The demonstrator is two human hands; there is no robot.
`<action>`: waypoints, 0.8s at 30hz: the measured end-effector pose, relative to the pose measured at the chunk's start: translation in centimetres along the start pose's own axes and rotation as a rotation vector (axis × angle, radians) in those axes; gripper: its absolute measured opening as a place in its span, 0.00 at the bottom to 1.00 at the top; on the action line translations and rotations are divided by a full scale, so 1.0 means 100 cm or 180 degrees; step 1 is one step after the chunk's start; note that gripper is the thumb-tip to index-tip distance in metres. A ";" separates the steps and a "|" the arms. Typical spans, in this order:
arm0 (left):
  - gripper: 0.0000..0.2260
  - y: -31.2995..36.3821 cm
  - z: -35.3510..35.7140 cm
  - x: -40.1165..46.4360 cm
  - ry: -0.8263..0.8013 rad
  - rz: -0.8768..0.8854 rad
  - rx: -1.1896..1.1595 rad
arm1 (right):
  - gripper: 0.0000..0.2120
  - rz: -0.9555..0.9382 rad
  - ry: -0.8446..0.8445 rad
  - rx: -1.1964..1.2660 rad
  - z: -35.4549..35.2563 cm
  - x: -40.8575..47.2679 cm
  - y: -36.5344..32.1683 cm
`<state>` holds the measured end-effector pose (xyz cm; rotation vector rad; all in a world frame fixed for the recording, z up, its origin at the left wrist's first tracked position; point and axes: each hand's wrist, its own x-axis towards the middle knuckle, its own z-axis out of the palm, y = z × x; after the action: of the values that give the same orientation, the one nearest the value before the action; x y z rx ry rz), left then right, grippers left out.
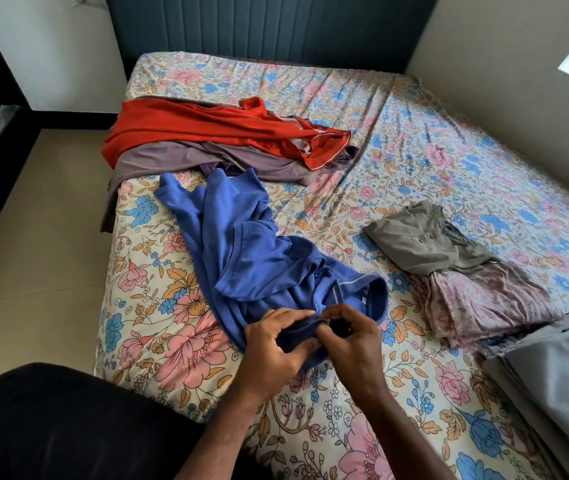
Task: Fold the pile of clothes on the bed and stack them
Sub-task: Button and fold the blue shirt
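A crumpled blue polo shirt (241, 244) lies lengthwise across the floral bed sheet (414, 140), its collar end nearest me. My left hand (272, 348) grips the near edge of the shirt, fingers curled round the fabric. My right hand (348, 337) pinches the same edge just to the right, almost touching the left hand. Farther back at the left lies an unfolded pile: a red garment (206, 129) on top of a mauve one (234, 161). At the right sits a folded stack, a grey-olive shirt (425, 240) over a pink patterned cloth (477, 303).
A folded light grey sheet (560, 368) lies at the bed's near right corner. The dark padded headboard (276, 26) stands at the far end. Tiled floor (40, 237) runs along the left side of the bed; a wall lines the right side.
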<state>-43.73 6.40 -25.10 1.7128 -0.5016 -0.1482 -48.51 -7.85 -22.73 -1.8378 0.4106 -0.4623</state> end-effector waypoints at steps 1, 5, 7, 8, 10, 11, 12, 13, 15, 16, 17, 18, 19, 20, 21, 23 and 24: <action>0.16 0.000 0.000 0.001 0.0072 -0.0019 0.0036 | 0.11 0.0088 -0.0092 0.0147 -0.001 0.000 0.000; 0.11 0.000 0.002 0.003 0.0217 -0.0007 0.0092 | 0.09 0.0472 -0.0505 0.0776 -0.008 0.001 0.002; 0.07 0.001 0.002 0.004 0.0254 -0.0066 0.0064 | 0.06 0.0652 -0.0659 0.0980 -0.013 0.001 0.003; 0.06 0.001 0.002 0.004 0.0274 -0.0122 0.0042 | 0.04 0.0695 -0.0718 0.1003 -0.014 0.000 0.004; 0.07 0.004 0.004 0.004 0.0359 -0.0192 0.0017 | 0.01 0.0694 -0.0780 0.0983 -0.016 -0.001 0.005; 0.07 0.004 0.005 0.005 0.0407 -0.0171 0.0042 | 0.01 0.0685 -0.0771 0.1005 -0.016 -0.002 0.005; 0.07 0.005 0.007 0.005 0.0441 -0.0125 0.0093 | 0.02 0.0693 -0.0731 0.1060 -0.015 -0.003 0.006; 0.06 0.006 0.008 0.004 0.0456 -0.0082 0.0144 | 0.04 0.0716 -0.0680 0.1139 -0.015 -0.004 0.007; 0.06 0.008 0.008 0.004 0.0442 -0.0075 0.0190 | 0.08 0.0797 -0.0598 0.1309 -0.012 -0.005 0.008; 0.06 0.007 0.008 0.004 0.0425 -0.0103 0.0197 | 0.10 0.0840 -0.0596 0.1415 -0.010 -0.006 0.009; 0.06 0.006 0.008 0.004 0.0395 -0.0132 0.0197 | 0.11 0.0892 -0.0613 0.1574 -0.008 -0.006 0.010; 0.07 0.004 0.009 0.003 0.0359 -0.0156 0.0204 | 0.12 0.0949 -0.0628 0.1762 -0.006 -0.007 0.010; 0.07 0.003 0.009 0.003 0.0339 -0.0162 0.0232 | 0.11 0.0989 -0.0630 0.1918 -0.005 -0.007 0.010; 0.07 0.001 0.009 0.002 0.0333 -0.0163 0.0281 | 0.10 0.1007 -0.0621 0.1991 -0.004 -0.007 0.008; 0.08 -0.001 0.009 0.002 0.0327 -0.0160 0.0312 | 0.08 0.1007 -0.0618 0.1954 -0.004 -0.007 0.007; 0.07 -0.004 0.009 0.002 0.0310 -0.0192 0.0325 | 0.08 0.0962 -0.0662 0.1809 -0.003 -0.005 0.005; 0.07 -0.005 0.010 0.001 0.0317 -0.0228 0.0307 | 0.09 0.0964 -0.0680 0.1811 -0.004 -0.004 0.004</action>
<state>-43.85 5.52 -25.73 1.8237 -0.3791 -0.0909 -49.10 -8.10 -23.09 -1.2311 0.3574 -0.1464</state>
